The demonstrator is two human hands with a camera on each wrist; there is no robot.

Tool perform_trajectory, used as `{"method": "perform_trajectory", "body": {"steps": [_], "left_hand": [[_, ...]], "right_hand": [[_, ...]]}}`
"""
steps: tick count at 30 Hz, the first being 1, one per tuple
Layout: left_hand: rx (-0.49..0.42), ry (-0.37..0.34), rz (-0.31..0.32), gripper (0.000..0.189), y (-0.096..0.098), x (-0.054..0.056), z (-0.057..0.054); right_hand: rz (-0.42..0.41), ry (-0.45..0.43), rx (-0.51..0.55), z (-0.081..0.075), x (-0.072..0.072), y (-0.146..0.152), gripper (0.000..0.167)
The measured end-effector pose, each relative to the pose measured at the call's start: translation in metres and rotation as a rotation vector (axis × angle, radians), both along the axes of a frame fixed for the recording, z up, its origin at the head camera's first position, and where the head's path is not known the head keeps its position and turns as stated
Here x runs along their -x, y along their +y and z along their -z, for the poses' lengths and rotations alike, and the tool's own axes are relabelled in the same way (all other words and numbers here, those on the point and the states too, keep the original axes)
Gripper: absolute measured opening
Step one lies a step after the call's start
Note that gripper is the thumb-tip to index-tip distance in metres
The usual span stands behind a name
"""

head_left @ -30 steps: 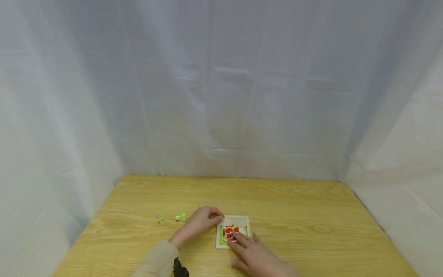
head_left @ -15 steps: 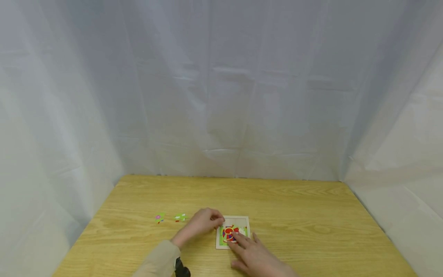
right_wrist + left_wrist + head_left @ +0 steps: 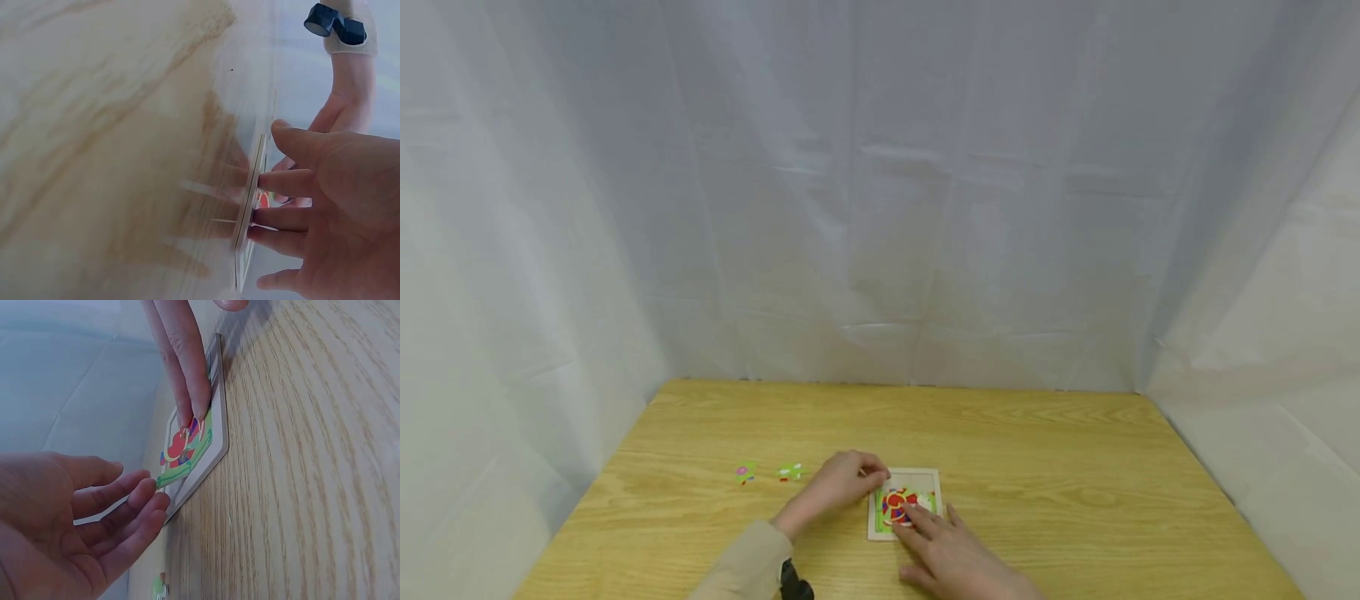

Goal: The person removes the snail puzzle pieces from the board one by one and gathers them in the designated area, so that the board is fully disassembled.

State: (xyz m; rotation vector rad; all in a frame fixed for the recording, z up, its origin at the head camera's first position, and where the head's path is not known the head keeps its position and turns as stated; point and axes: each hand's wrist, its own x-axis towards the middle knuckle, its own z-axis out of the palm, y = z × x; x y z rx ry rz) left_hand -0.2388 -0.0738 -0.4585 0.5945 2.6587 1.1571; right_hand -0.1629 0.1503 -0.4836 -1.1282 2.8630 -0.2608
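A square wooden jigsaw tray (image 3: 904, 472) lies on the table in the head view, its near part filled with red, purple and green pieces and its far part bare wood. My right hand (image 3: 962, 550) comes over the near right corner, straight fingertips touching the puzzle pieces (image 3: 895, 507). My left hand (image 3: 848, 477) is at the tray's far left corner. In the left wrist view, the left hand (image 3: 81, 519) has loosely bent fingers right at the end of a green strip of the picture, with the thumb apart. The right wrist view shows the right hand (image 3: 325, 200) with spread fingers at the tray edge.
Two loose green puzzle pieces lie on the table left of the tray: one with a pink dot (image 3: 745, 473), another with white marks (image 3: 791, 472). Pale sheeting (image 3: 880, 208) hangs around the back and sides of the wooden table (image 3: 1075, 467).
My left hand has shifted very slightly to the right along the tray's corner. The right hand stays almost still on the pieces; the loose pieces have not moved.
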Motion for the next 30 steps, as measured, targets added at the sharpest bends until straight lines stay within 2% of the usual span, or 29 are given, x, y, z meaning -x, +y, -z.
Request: {"method": "perform_trajectory", "body": {"steps": [7,18,25,30], "left_hand": [[-0.034,-0.01,0.0,0.016,0.0,0.001,0.004],[-0.159,-0.121,0.022,0.018,-0.003,0.0,0.011],[-0.172,-0.081,0.03,0.008,-0.005,-0.002,0.013],[-0.186,-0.081,0.019,0.007,-0.005,-0.004,0.013]], "right_hand": [[0.014,-0.052,-0.005,-0.001,0.001,0.0,0.06],[0.008,-0.042,0.004,0.0,0.0,0.001,0.061],[0.004,-0.044,0.001,-0.001,0.001,0.001,0.061],[0.006,-0.049,-0.002,-0.001,0.001,0.0,0.061]]}}
